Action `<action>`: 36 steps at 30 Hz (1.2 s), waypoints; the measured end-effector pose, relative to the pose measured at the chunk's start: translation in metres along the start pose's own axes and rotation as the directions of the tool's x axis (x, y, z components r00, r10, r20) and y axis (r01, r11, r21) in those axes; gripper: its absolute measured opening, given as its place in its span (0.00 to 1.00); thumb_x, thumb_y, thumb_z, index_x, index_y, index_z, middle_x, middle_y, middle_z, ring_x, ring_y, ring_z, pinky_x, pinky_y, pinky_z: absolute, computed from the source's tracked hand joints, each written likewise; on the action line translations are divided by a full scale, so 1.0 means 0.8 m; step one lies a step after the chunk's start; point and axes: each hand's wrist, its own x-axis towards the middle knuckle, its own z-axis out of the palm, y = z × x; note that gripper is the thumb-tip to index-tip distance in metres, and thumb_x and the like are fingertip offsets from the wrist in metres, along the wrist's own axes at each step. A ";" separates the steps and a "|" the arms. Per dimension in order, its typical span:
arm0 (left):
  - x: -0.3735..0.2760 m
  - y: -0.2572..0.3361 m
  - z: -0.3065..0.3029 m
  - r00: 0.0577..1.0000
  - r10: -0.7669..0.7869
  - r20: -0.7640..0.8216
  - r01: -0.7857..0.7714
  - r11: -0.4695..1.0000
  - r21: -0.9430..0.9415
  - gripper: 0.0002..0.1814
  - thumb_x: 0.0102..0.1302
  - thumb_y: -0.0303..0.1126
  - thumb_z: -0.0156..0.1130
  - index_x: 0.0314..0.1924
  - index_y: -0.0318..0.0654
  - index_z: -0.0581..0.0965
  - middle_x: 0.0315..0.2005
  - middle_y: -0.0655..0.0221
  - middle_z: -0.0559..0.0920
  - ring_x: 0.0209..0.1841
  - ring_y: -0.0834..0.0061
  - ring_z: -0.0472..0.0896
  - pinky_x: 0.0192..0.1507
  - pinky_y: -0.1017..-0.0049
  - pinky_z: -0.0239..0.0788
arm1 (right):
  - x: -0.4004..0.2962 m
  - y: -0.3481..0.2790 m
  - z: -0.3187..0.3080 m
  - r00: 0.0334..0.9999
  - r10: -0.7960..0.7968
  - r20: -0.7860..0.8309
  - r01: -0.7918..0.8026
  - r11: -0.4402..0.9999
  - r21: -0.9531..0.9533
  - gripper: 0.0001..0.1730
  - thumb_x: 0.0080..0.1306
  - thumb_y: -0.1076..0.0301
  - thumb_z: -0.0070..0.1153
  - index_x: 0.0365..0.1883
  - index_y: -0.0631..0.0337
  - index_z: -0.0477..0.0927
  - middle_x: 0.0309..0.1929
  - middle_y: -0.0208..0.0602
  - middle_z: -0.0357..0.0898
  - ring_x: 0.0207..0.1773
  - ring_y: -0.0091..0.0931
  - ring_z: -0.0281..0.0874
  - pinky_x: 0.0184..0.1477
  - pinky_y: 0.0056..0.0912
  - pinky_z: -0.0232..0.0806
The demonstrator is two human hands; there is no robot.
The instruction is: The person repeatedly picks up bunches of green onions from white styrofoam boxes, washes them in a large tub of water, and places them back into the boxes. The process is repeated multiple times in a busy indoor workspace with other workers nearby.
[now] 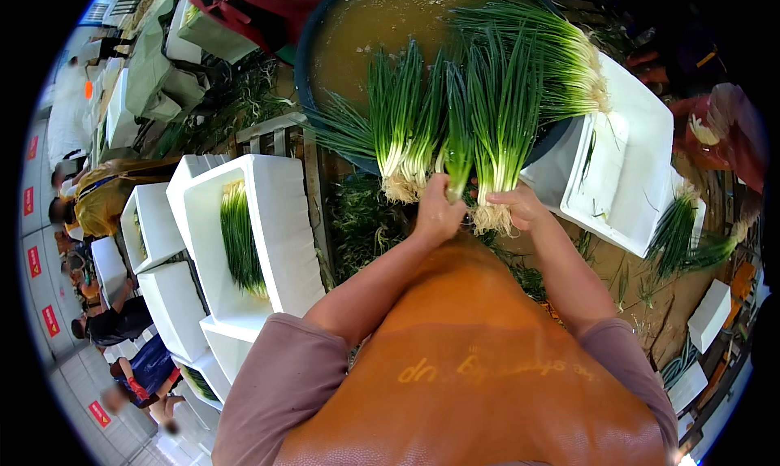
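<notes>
Bunches of green onions with white stems and pale roots lie over the near rim of a round tub [303, 57] of murky water. My left hand [440, 210] is closed around the base of a thin green onion bunch [458, 143]. My right hand [517, 205] grips the root end of a thicker green onion bunch [503, 106], its fingers partly hidden behind the roots. Left of my hands rests another green onion bunch [396, 118]. A large green onion pile [567, 64] lies across the tub's right side, roots pointing right.
An empty-looking white foam box [627, 161] stands right of the tub. At left, stacked white foam boxes [286, 240] include one holding green onions [242, 240]. Onion scraps [359, 222] cover the ground below the tub. Co-workers are at the left, top and right; more green onions [673, 228] lie at right.
</notes>
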 end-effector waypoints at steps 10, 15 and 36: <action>-0.007 -0.025 0.059 0.976 0.114 0.184 -0.172 0.925 0.340 0.40 0.60 0.31 0.51 0.67 0.18 0.46 0.60 0.42 0.66 0.66 0.43 0.59 0.65 0.45 0.48 | 0.029 0.040 -0.015 1.000 -0.024 0.003 0.024 1.000 0.003 0.26 0.53 0.80 0.63 0.52 0.64 0.75 0.45 0.36 0.79 0.46 0.29 0.78 0.51 0.34 0.70; 0.000 -0.005 0.031 0.932 0.133 0.338 -0.232 0.934 0.272 0.37 0.58 0.34 0.56 0.64 0.20 0.58 0.57 0.42 0.70 0.65 0.49 0.64 0.66 0.56 0.54 | 0.035 0.046 -0.036 0.999 -0.016 -0.048 0.019 0.998 0.057 0.22 0.52 0.82 0.61 0.48 0.64 0.75 0.41 0.37 0.79 0.39 0.28 0.79 0.44 0.34 0.73; 0.048 -0.094 0.047 1.000 0.029 -0.008 -0.027 0.974 0.227 0.29 0.53 0.27 0.63 0.56 0.32 0.66 0.31 0.58 0.80 0.35 0.59 0.79 0.38 0.65 0.71 | 0.074 0.089 -0.023 0.976 -0.054 -0.212 0.019 0.986 -0.163 0.25 0.51 0.81 0.66 0.49 0.66 0.77 0.42 0.37 0.80 0.41 0.27 0.79 0.44 0.31 0.72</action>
